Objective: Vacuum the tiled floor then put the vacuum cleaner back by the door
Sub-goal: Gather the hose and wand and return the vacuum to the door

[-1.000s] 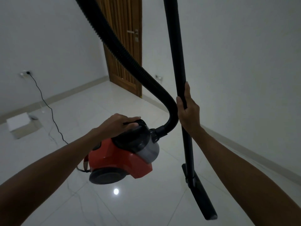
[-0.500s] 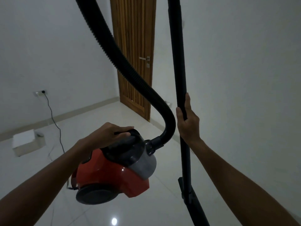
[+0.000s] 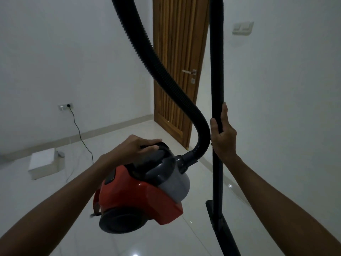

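Observation:
The red and grey vacuum cleaner (image 3: 140,196) hangs in the air at centre, carried by its black top handle in my left hand (image 3: 136,148). A ribbed black hose (image 3: 162,74) curves from its front up out of frame. My right hand (image 3: 222,133) grips the upright black wand (image 3: 216,71); the floor nozzle (image 3: 223,230) at its lower end is off the white tiled floor (image 3: 55,218). The wooden door (image 3: 177,61) is straight ahead, shut, in the room's corner.
A black power cord (image 3: 79,133) runs from a wall socket (image 3: 65,106) on the left wall down across the floor. A white box (image 3: 44,165) lies on the tiles at left. A light switch (image 3: 242,28) sits on the right wall.
The view has moved closer to the door and tilted upward. Both hands keep their grips while the vacuum cleaner and wand travel along with me.

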